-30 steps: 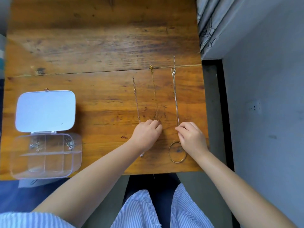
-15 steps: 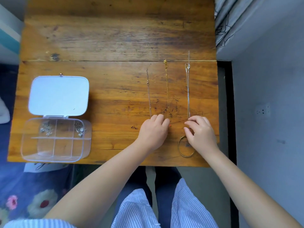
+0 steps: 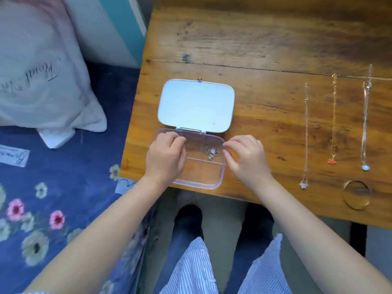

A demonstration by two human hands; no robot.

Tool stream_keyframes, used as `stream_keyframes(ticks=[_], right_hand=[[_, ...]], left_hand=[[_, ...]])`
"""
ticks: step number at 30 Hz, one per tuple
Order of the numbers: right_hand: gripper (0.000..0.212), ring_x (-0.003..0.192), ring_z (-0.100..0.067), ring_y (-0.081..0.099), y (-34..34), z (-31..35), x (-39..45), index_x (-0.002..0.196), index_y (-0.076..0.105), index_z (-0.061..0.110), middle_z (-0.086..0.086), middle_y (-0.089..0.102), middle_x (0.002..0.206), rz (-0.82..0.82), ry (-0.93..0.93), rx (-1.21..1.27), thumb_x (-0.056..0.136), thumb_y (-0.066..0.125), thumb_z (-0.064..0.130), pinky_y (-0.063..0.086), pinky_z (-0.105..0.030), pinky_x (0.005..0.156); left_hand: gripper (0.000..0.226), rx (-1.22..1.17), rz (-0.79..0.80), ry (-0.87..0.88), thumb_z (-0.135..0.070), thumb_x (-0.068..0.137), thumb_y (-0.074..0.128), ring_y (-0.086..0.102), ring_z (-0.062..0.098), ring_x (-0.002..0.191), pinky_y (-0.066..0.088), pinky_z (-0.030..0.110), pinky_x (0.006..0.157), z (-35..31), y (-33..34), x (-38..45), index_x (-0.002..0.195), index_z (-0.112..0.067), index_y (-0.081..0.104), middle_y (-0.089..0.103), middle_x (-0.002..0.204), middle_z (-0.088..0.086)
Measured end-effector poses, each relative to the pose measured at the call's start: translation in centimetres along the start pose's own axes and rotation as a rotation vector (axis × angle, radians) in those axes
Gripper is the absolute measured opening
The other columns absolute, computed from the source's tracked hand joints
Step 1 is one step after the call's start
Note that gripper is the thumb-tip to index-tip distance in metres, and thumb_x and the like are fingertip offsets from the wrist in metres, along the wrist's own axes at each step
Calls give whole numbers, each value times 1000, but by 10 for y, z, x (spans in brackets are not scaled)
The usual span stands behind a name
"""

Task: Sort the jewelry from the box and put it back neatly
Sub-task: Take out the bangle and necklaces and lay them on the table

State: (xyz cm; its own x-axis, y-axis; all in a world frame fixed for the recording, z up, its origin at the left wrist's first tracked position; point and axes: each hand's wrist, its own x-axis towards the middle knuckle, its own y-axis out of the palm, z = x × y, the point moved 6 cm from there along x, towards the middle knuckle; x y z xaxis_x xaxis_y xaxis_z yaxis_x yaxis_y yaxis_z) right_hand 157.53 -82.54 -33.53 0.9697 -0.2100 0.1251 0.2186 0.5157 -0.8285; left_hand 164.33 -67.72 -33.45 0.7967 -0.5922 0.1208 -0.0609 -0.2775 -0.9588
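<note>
box (image 3: 214, 179): 1, clear, lid open, between both hands | left hand (image 3: 165, 157): fingers curled inside, hold unclear | right hand (image 3: 247, 159): fingertips pinched at rim | earrings (image 3: 210, 153): 1 cluster between hands | right of right hand: 3 necklaces (image 3: 306, 134), 1 bangle (image 3: 357, 195)

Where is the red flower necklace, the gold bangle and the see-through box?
red flower necklace (image 3: 331, 161), head view, on its red pendant.
gold bangle (image 3: 347, 203), head view, on its lower left rim.
see-through box (image 3: 220, 177), head view, on its right wall.
</note>
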Motion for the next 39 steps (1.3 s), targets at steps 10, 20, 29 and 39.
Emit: stream_keyframes(ticks=[10,20,29,39], right_hand=[[21,99,-29,52,76,31,19,90,64,6,-12,68,96,508,244,-583,80,47,0,34,-36,84],[21,95,-26,51,84,28,28,84,66,7,-8,71,87,619,316,-710,74,51,-5,18,-33,76],[33,36,-14,51,66,47,24,24,51,14,6,46,24,448,114,-750,6,79,12,43,-14,47],[37,35,-20,50,56,36,19,32,50,13,-1,50,32,443,84,-521,16,78,-5,38,-18,38]], left_hand=[[18,-39,253,-17,13,56,80,50,30,30,38,24,23,80,11,-27,58,7,63,56,50,21],[22,286,452,289,4,41,80,62,24,60,29,23,45,44,17,11,55,-7,67,63,62,9],[32,366,852,190,14,82,48,61,32,104,49,32,72,48,55,28,103,-3,65,65,113,12],[33,440,780,151,10,85,50,59,31,108,52,34,79,52,62,20,114,-3,55,60,120,12]])
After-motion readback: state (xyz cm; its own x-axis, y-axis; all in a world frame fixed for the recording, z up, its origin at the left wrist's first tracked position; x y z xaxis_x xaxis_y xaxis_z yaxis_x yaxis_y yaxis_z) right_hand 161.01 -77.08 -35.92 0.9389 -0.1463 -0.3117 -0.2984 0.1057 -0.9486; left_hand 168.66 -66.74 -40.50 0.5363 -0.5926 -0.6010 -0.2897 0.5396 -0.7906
